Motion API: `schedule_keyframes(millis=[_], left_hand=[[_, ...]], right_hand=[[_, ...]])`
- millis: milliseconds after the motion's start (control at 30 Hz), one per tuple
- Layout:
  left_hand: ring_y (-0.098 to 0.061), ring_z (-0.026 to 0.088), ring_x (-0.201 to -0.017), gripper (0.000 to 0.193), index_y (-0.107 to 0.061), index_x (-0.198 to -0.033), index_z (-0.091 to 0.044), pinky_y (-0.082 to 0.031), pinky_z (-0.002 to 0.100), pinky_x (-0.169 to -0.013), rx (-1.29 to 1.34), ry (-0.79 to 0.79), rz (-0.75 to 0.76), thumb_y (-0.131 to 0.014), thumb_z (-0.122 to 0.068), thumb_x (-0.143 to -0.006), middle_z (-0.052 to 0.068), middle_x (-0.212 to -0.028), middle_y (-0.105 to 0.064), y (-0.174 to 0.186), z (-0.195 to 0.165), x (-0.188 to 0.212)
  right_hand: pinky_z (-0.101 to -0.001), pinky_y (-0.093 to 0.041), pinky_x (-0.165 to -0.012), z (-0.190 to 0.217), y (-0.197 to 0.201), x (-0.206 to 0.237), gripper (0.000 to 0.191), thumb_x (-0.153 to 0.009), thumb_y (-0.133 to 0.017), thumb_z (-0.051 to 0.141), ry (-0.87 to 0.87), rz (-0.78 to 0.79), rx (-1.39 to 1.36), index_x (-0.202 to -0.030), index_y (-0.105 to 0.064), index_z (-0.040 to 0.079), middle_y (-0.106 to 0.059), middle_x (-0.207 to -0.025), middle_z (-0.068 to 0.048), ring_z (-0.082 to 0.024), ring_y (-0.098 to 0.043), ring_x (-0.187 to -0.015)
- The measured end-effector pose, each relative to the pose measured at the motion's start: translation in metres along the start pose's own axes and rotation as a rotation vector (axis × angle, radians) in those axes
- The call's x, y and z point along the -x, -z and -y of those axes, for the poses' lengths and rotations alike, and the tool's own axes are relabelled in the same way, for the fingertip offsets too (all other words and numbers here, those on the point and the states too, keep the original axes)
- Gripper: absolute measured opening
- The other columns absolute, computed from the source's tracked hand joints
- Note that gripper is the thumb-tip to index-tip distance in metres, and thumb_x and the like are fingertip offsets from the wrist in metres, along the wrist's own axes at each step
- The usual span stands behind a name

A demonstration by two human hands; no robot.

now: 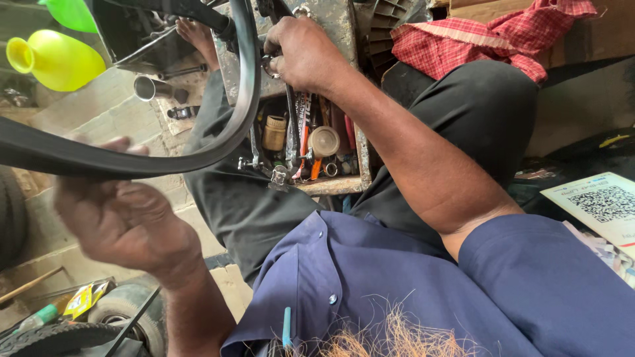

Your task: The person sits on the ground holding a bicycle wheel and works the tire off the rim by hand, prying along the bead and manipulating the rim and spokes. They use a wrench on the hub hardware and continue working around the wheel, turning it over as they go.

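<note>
Lying at far right, a white card bears a black square code. Left hand grips a black rubber tube; right hand closes on its upper end.

The rubber tube loops from the left hand to the right hand, above the toolbox.

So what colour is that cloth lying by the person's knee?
The cloth is red with a pale checked pattern, seen in the head view, top right.
</note>
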State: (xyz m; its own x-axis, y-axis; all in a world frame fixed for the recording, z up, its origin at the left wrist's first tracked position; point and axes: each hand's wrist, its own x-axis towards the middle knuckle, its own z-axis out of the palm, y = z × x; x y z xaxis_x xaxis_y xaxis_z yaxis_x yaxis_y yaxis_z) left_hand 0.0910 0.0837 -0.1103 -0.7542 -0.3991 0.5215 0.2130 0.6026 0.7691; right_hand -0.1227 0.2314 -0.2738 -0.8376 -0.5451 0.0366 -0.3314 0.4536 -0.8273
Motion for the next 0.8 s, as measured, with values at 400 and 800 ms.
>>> schedule_keyframes(millis=[400, 800], left_hand=[[-0.072, 0.02, -0.101, 0.04, -0.056, -0.127, 0.009, -0.063, 0.031, -0.094, 0.057, 0.144, -0.087, -0.075, -0.024, -0.115, 0.018, -0.116, -0.069, -0.006, -0.006, -0.001], [-0.066, 0.031, -0.125, 0.038, -0.064, -0.133, 0.0, -0.053, 0.041, -0.109, -0.33, 0.005, 0.417, -0.074, 0.005, -0.097, 0.018, -0.128, -0.07, -0.029, 0.038, 0.017]], right_hand=[[-0.0438, -0.057, -0.081, -0.008, -0.004, -0.001, 0.024, -0.078, -0.084, 0.014, 0.077, -0.042, 0.0, -0.098, -0.079, 0.003, -0.075, -0.088, -0.019, -0.033, -0.074, -0.085], [-0.0455, -0.056, -0.081, -0.009, -0.003, -0.002, 0.024, -0.076, -0.084, 0.013, 0.094, -0.052, 0.01, -0.097, -0.079, 0.002, -0.074, -0.088, -0.021, -0.035, -0.073, -0.086]])
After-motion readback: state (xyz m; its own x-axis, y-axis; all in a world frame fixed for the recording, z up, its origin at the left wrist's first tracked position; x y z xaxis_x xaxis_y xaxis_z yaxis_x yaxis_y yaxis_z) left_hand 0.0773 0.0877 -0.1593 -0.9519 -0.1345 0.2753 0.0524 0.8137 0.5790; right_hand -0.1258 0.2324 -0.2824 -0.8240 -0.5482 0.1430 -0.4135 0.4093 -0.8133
